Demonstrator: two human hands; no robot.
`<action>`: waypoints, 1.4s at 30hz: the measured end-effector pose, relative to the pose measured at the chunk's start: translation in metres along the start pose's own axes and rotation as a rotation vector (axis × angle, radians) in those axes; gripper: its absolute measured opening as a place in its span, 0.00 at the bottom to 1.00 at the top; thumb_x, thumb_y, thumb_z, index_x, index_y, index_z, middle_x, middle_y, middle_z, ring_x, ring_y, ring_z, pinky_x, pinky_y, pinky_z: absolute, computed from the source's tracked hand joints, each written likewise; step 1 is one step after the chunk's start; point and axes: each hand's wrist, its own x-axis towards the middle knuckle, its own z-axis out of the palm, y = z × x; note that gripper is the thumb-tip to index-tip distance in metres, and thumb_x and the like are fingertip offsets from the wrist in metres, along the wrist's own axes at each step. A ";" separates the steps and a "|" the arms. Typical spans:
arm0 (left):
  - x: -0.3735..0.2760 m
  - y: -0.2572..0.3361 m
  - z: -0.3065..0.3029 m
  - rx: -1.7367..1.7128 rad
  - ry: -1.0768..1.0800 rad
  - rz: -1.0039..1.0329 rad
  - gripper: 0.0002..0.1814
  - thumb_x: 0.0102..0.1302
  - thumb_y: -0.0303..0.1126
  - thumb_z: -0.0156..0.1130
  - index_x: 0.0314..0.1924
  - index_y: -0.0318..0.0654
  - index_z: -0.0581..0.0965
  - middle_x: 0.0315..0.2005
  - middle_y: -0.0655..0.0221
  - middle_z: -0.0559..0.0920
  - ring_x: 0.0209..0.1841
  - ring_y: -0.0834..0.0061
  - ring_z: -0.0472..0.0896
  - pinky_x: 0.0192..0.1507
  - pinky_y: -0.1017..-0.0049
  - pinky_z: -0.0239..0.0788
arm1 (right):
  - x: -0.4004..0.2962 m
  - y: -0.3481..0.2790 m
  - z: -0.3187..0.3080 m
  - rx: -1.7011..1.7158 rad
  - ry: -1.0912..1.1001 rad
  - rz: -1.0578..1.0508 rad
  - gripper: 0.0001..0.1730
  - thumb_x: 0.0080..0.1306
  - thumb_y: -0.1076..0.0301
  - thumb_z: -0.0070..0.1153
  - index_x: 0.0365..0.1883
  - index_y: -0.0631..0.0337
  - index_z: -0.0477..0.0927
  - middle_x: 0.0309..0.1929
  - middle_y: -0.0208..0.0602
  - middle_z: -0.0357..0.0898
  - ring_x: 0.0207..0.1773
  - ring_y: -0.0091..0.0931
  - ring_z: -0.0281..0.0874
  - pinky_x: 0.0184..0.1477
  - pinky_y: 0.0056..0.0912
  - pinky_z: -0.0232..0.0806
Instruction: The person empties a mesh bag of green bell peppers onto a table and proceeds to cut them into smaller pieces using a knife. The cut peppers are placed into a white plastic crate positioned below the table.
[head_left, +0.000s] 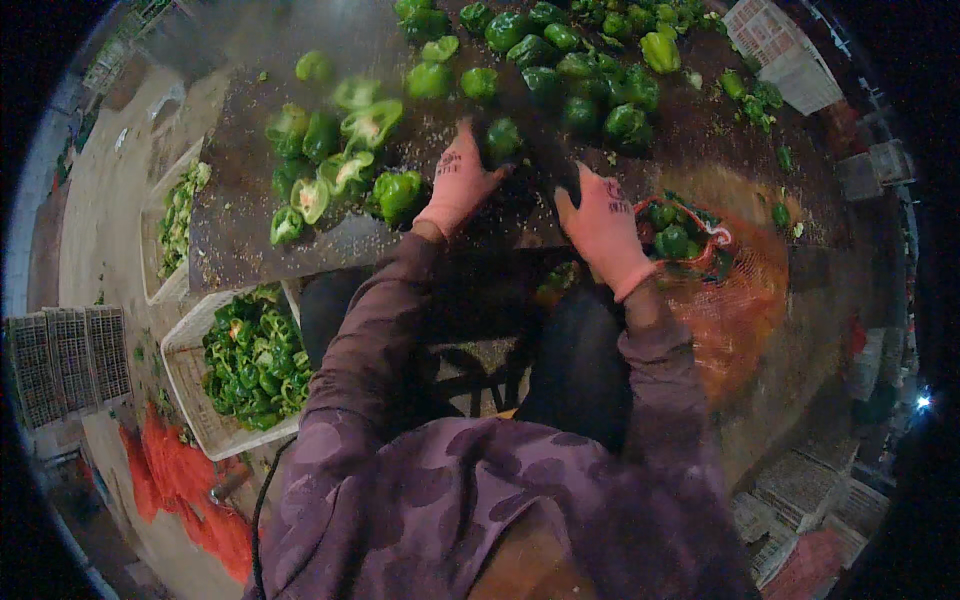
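My left hand (456, 184), in a pink work glove with dark-coated fingers, is around a whole green bell pepper (503, 138) over the dark tabletop. Its fingertips merge with the dark surface. To the right, my right hand (606, 225) wears a matching glove; its thumb stands apart from the fingers, and no object shows in it. Close to the left wrist sits a green pepper (398, 196). Opened pepper pieces (346, 171) with pale insides lie left of it. Beyond both hands is a heap of whole green peppers (574, 64).
An orange mesh sack (724, 315) with green peppers (670, 232) in its mouth is at the right edge. Left below the table stands a white crate (184, 375) of cut peppers (259, 364); another white crate (152, 255) is behind it. Seeds dot the brown tabletop (240, 225).
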 end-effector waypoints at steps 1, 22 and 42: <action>0.001 0.000 -0.002 0.003 0.009 0.008 0.44 0.52 0.37 0.75 0.63 0.31 0.60 0.52 0.45 0.76 0.55 0.45 0.75 0.55 0.59 0.69 | 0.005 -0.005 -0.001 -0.029 0.021 -0.036 0.22 0.66 0.62 0.56 0.56 0.62 0.74 0.47 0.53 0.79 0.50 0.48 0.76 0.51 0.46 0.70; -0.010 -0.026 0.004 -0.041 0.045 0.030 0.45 0.50 0.38 0.75 0.64 0.32 0.62 0.53 0.45 0.76 0.56 0.46 0.74 0.57 0.59 0.68 | 0.065 0.023 0.021 -0.167 -0.326 -0.211 0.18 0.65 0.59 0.50 0.44 0.66 0.73 0.46 0.60 0.76 0.53 0.52 0.72 0.56 0.51 0.66; 0.007 -0.030 -0.041 0.322 0.181 -0.138 0.48 0.45 0.46 0.77 0.62 0.32 0.63 0.48 0.49 0.78 0.51 0.50 0.77 0.52 0.61 0.71 | 0.084 -0.010 0.065 0.277 -0.405 0.038 0.28 0.64 0.55 0.55 0.57 0.65 0.72 0.56 0.57 0.74 0.60 0.52 0.69 0.60 0.48 0.65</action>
